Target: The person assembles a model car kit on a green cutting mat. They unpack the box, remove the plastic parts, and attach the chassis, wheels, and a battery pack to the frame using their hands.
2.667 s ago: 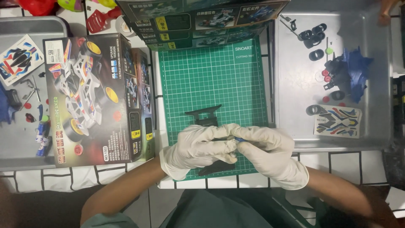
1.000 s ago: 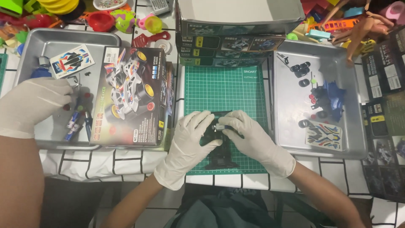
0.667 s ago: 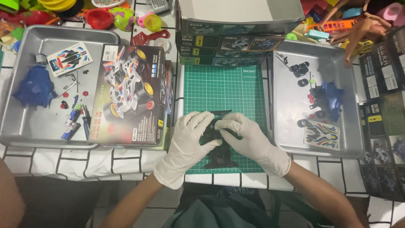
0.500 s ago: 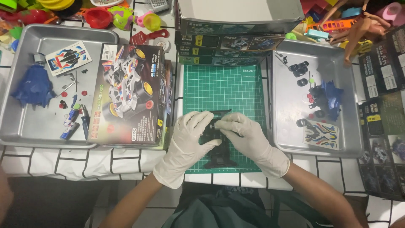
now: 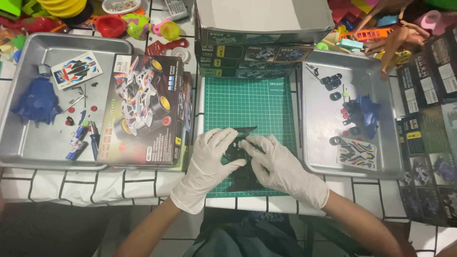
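Pressing both gloved hands onto the black toy car frame (image 5: 242, 164) at the near edge of the green mat (image 5: 247, 107), our left hand (image 5: 209, 164) and right hand (image 5: 278, 166) close their fingers around it; we judge a hard squeeze could snap a clip, or tip small parts off toward the right tray (image 5: 388, 164).

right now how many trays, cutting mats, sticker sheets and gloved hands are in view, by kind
Metal trays: 2, left tray and right tray
Green cutting mats: 1
Sticker sheets: 2, one in the left tray, one in the right
Gloved hands: 2, left hand and right hand, both on a black chassis
Total: 7
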